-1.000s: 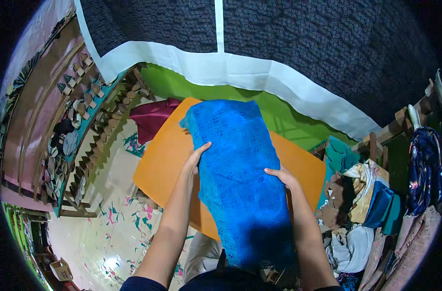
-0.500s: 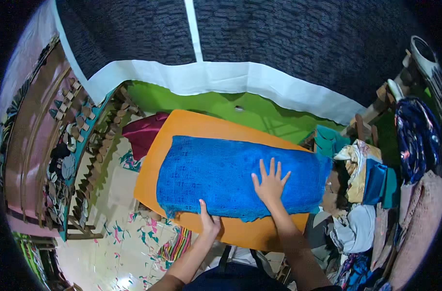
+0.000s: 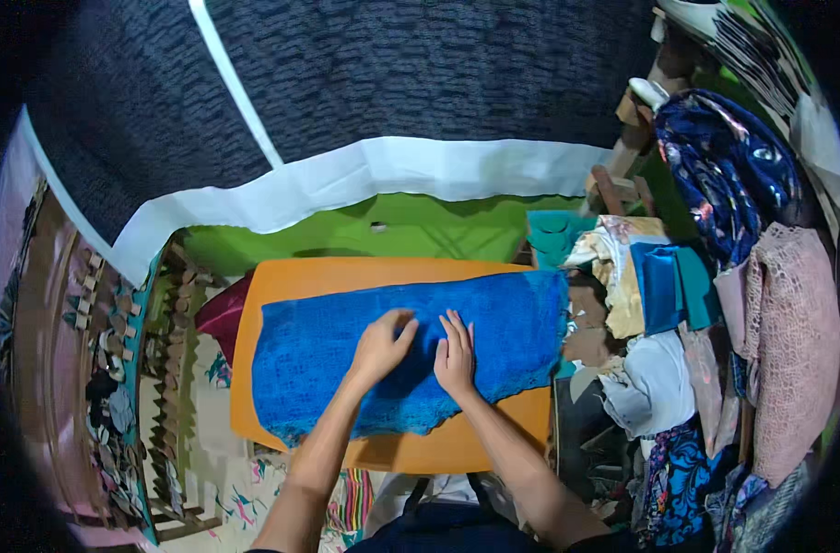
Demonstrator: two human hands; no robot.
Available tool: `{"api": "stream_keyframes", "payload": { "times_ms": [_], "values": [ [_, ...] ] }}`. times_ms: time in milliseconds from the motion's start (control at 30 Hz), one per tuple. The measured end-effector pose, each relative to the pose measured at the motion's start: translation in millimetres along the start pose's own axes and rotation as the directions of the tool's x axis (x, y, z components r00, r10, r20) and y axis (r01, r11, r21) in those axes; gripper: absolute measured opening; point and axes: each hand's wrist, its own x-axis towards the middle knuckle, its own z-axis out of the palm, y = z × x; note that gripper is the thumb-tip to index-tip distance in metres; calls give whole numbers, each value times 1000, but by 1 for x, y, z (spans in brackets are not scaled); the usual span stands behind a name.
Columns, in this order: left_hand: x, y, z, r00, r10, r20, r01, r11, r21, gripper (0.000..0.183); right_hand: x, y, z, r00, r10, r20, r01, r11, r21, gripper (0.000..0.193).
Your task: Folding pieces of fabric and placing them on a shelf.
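Observation:
A blue lace-like cloth lies spread on an orange tabletop, its near edge wavy and uneven. Over the middle of the cloth is my left hand, fingers loosely bent and thumb apart, holding nothing. Just to its right, my right hand has its fingers stretched out and is turned partly on its side. A dark shadow falls on the cloth between the two hands; whether either one touches the fabric I cannot tell.
Wooden racks with small blocks stand at the left. Dark red fabric hangs beyond the table's left edge. Folded cloths and a pale garment heap crowd the right, beside hanging pink lace. Offcuts litter the floor.
My left hand has moved from the cloth's near edge up over its middle. My right hand has come in beside it, its fingers less spread. The view has turned to the right.

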Motion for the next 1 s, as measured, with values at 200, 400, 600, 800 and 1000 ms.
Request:
{"api": "stream_keyframes", "payload": {
  "times_ms": [200,400,600,800,1000],
  "values": [
    [121,-2,93,908,269,322,-354,903,243,54,-6,19,-3,926,184,-331,-104,964,243,38],
    [206,10,142,431,-198,881,-257,908,330,91,8,-11,-36,960,272,-61,-264,957,121,33],
    [216,-75,165,591,128,797,-451,871,194,100,35,8,-76,960,268,-81,-276,858,-434,41],
    [198,-22,197,387,-62,920,-242,956,166,88,20,102,-88,712,679,-179,-702,682,-205,94],
    [197,-37,166,510,140,849,-320,947,35,76,37,91,-80,661,742,-112,-724,592,-354,103]
  ]
}}
